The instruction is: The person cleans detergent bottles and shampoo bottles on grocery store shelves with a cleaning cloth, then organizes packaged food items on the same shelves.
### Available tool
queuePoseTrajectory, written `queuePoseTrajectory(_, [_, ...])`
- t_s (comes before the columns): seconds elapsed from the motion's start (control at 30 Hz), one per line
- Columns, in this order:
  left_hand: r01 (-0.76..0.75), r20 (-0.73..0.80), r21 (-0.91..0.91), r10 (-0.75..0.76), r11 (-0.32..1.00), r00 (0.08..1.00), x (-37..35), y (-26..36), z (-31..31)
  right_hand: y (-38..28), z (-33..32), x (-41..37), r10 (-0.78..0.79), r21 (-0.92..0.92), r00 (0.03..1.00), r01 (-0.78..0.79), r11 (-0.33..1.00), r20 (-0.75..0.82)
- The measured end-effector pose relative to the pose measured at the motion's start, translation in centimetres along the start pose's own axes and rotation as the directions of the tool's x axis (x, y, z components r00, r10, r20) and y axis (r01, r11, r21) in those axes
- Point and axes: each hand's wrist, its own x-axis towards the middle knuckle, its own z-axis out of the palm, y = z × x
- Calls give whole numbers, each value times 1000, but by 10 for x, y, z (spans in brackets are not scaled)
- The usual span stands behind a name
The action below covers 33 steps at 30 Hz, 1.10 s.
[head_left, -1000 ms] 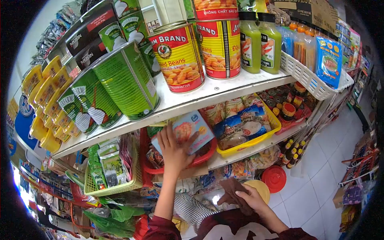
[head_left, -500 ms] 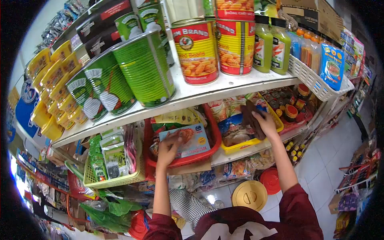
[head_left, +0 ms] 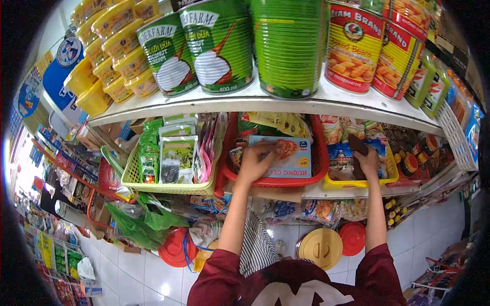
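My left hand (head_left: 259,159) lies over the left part of a light-blue packet (head_left: 301,166) with a food picture and upside-down lettering. Its fingers are spread across the packet's face without visibly closing on it. The packet leans in a red basket (head_left: 278,182), in front of yellow packets (head_left: 286,124). To the right, my right hand (head_left: 368,162) is closed on a dark brown cloth (head_left: 357,145), partly hidden by the fingers. That hand is over a yellow basket (head_left: 352,183) holding blue bags (head_left: 339,157) and other food packets.
Above my hands runs a white shelf edge (head_left: 265,105) bearing green coconut cream cans (head_left: 217,48), bean cans (head_left: 352,51) and yellow tubs (head_left: 120,51). A pale yellow-green basket (head_left: 168,187) of sachets stands left. Below are lidded containers, including one with a gold lid (head_left: 320,249).
The view has shifted left and closer to the shelf. My right hand has lowered with the brown cloth toward the front of the yellow basket. My left hand stays at the light-blue packet.
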Motion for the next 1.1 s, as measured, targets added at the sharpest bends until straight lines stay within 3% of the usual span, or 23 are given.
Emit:
queuePoseTrajectory(0.1, [163, 34, -68, -161, 984, 986, -2, 4, -4, 19, 11, 7, -37, 19, 998, 38, 999, -46])
queuePoseTrajectory(0.2, [32, -37, 2, -32, 999, 999, -3, 0, -2, 26, 17, 10, -32, -24, 994, 30, 999, -101])
queuePoseTrajectory(0.37, [104, -7, -26, -104, 994, 995, -3, 4, -2, 23, 14, 6, -113, 89, 989, 122, 989, -98])
queuePoseTrajectory(0.6, [-29, -42, -71, 26, 997, 999, 1, -9, 4, 11, 9, 0, -153, 161, 980, 172, 972, -124])
queuePoseTrajectory(0.67, [-59, -163, 121, 78, 991, 984, -1, 3, 3, 24, 12, 8, -162, 177, 982, 178, 968, -100])
queuePoseTrajectory(0.77, [-134, -298, 365, 252, 921, 921, -24, 38, 7, 3, -11, -17, 41, 657, 980, 99, 748, -195])
queuePoseTrajectory(0.8, [-164, -338, 438, 330, 884, 881, -36, 48, 14, -11, -31, -33, -83, 522, 953, 232, 821, -293])
queuePoseTrajectory(0.87, [-299, -226, 260, 359, 918, 906, -65, 62, 37, -28, -73, -75, -40, 565, 960, 197, 801, -277])
queuePoseTrajectory(0.9, [-278, -143, 145, 298, 950, 944, -77, 68, 48, -54, -89, -98, -77, 687, 937, 303, 660, -340])
queuePoseTrajectory(0.93, [-245, -44, 26, 246, 969, 968, -85, 75, 58, -48, -108, -117, -169, 583, 904, 387, 714, -392])
queuePoseTrajectory(0.97, [-137, -2, -114, 137, 984, 991, -85, 87, 64, -66, -104, -140, -59, 720, 856, 468, 512, -514])
queuePoseTrajectory(1.0, [-27, 56, -247, 42, 969, 998, -81, 102, 70, -68, -104, -160, -31, 785, 859, 481, 390, -511])
queuePoseTrajectory(1.03, [86, 126, -368, -42, 926, 991, -77, 111, 75, -23, -107, -165, -194, 836, 869, 492, 242, -455])
queuePoseTrajectory(1.1, [89, 500, -509, 210, 856, 840, -79, 112, 77, -22, -112, -167, -275, 888, 886, 427, 171, -373])
